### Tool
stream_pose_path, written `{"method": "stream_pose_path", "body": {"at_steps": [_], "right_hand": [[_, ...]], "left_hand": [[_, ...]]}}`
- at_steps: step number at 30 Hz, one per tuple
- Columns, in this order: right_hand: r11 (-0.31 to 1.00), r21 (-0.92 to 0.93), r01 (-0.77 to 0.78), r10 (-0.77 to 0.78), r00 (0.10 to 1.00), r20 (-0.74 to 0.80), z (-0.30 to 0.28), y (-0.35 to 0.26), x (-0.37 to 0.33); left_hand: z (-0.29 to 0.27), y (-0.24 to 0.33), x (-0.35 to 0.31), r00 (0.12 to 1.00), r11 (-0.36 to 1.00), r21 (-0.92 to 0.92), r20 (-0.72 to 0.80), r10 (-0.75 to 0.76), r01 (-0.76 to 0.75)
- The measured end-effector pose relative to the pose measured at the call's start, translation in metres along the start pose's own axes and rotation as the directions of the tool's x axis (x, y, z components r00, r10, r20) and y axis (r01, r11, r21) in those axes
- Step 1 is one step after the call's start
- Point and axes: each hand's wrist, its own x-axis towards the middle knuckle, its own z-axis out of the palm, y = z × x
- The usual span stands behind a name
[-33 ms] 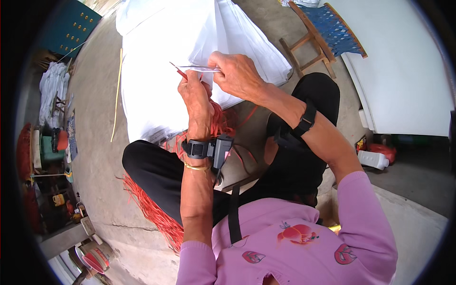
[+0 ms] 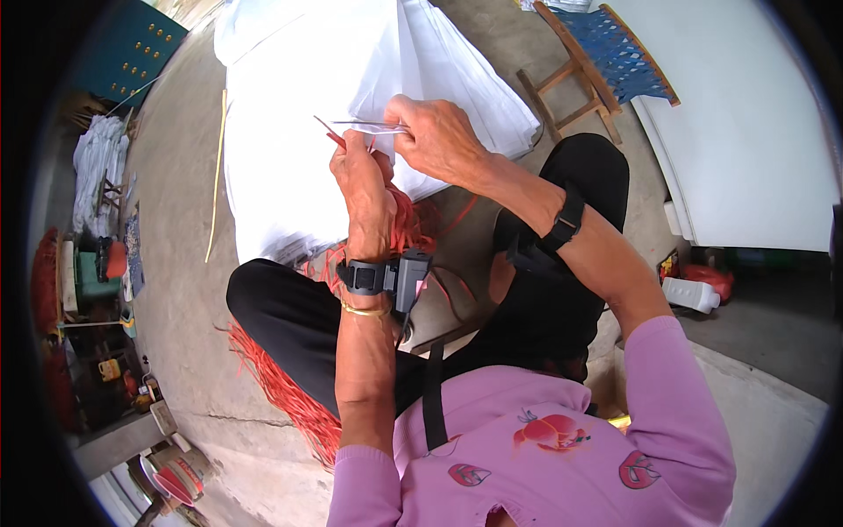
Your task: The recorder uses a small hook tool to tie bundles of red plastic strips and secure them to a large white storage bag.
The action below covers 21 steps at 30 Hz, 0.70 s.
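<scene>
Between the thumb and fingers of my left hand I pinch a red strip, whose end sticks out past the fingertips. Below that palm hangs a bundle of red strips, partly covered by the hand and wrist. My right hand is closed around a slim silvery pointed tool; its grip end is hidden by the fingers, so its kind is unclear. The tool's thin tip reaches left, just above my left fingertips. Both hands are over a large pile of white sheets in front of my knees.
More red strips lie by my left thigh. A yellow strip is on the concrete floor left of the pile. A wooden stool with a blue woven seat stands far right, near a white panel. Household clutter lines the left side.
</scene>
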Motion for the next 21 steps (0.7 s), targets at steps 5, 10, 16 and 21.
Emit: {"method": "stream_pose_path", "body": {"at_steps": [5, 10, 16, 21], "right_hand": [[0.991, 0.098, -0.095, 0.094, 0.995, 0.014, 0.006, 0.005, -0.004], [0.971, 0.221, -0.096, 0.037, 0.966, 0.258, -0.004, 0.009, -0.006], [0.995, -0.017, 0.099, -0.095, 0.987, 0.131, -0.022, 0.017, -0.006], [0.956, -0.268, 0.116, -0.061, 0.977, 0.206, -0.025, 0.017, -0.01]], "left_hand": [[-0.008, -0.003, -0.018, 0.988, 0.974, -0.205, 0.139, -0.066, 0.094], [-0.007, -0.02, -0.014, 0.998, 0.994, -0.087, -0.003, 0.067, -0.067], [-0.014, -0.028, -0.007, 0.967, 0.972, -0.034, -0.11, 0.229, -0.234], [-0.013, -0.027, -0.01, 0.937, 0.943, -0.047, -0.137, 0.321, -0.329]]}}
